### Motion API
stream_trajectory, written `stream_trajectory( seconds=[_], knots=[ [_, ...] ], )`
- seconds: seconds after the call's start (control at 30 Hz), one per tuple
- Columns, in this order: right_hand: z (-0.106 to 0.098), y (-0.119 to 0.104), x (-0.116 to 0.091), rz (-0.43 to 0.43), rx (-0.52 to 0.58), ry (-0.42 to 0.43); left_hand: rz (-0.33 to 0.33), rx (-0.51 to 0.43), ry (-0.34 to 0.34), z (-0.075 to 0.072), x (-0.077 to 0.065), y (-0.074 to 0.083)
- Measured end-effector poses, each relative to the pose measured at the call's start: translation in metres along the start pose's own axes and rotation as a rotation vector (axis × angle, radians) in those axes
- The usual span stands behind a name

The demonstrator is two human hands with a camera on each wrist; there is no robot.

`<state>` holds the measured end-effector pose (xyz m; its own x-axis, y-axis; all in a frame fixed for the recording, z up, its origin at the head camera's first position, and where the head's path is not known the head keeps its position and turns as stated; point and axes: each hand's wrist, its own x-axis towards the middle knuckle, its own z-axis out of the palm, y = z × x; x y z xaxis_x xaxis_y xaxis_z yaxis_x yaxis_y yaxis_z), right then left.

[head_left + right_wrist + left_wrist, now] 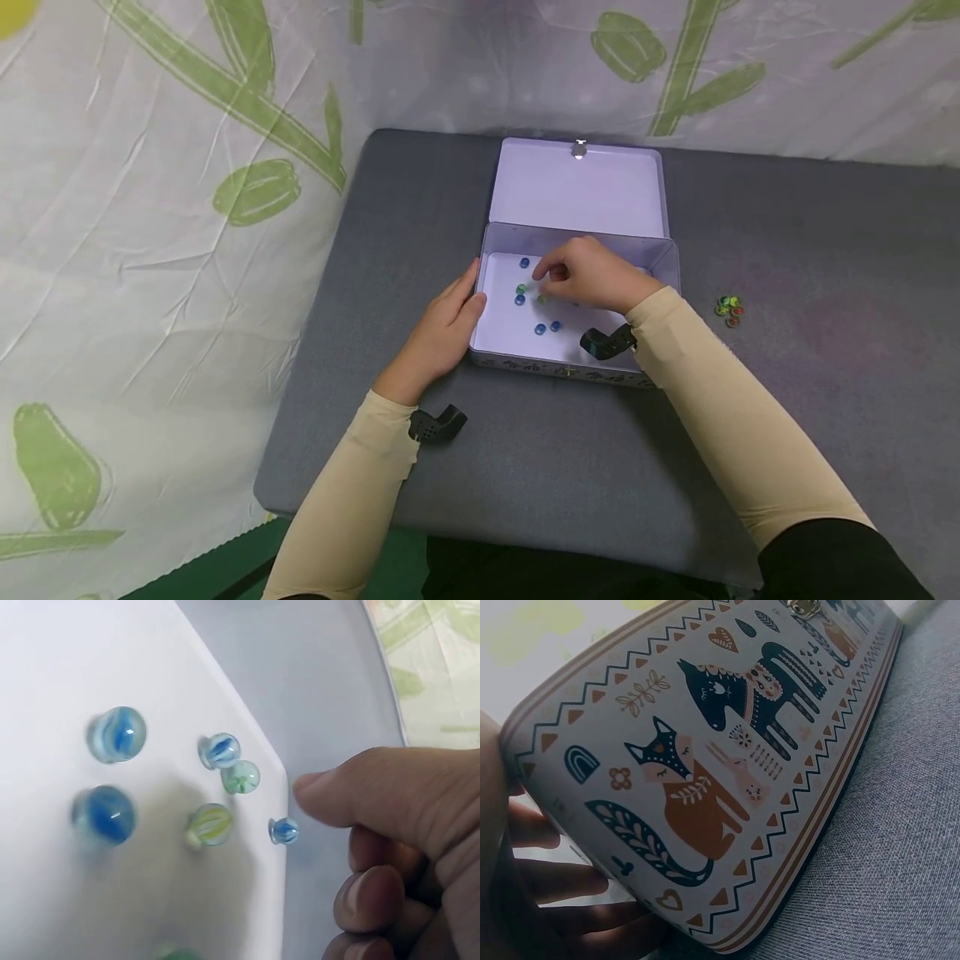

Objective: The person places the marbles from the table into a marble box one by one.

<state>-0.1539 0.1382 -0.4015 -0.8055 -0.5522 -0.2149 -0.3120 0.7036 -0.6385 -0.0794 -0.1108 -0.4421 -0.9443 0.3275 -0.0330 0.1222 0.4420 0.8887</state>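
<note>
A metal tin box (480, 321) with a white inside stands open on the table. Blue marbles (540, 329) and green ones lie scattered on its floor. My left hand (442, 329) rests along the tin's left end, its fingers against the outer wall. Animal drawings cover the tin's front in the left wrist view. Over the inside of the tin hovers my right hand (588, 271), thumb extended and fingers loosely bent. In the right wrist view the thumb (330, 796) is near a small blue marble (285, 831), apart from it. I see nothing held there.
The tin's hinged lid (577, 187) lies back behind it, with a metal clasp (578, 150). A small cluster of green, yellow and red marbles (727, 308) sits on the grey table (810, 400) to the right. A patterned curtain (480, 75) hangs behind the table.
</note>
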Motion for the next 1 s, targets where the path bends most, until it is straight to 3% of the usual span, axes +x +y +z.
stream_trajectory(
  seconds=[0.3,0.53,1.0],
  knots=[
    [-0.015,-0.010,-0.009,-0.020,0.026,0.117,-0.013,0.005,0.003,0.000,0.000,-0.001],
    [-0.032,-0.015,-0.023,-0.016,-0.015,0.174,-0.019,0.001,0.011,-0.002,-0.001,0.001],
    [-0.060,-0.004,-0.080,0.085,-0.048,0.297,-0.013,0.014,0.016,-0.006,0.000,-0.003]
  ],
)
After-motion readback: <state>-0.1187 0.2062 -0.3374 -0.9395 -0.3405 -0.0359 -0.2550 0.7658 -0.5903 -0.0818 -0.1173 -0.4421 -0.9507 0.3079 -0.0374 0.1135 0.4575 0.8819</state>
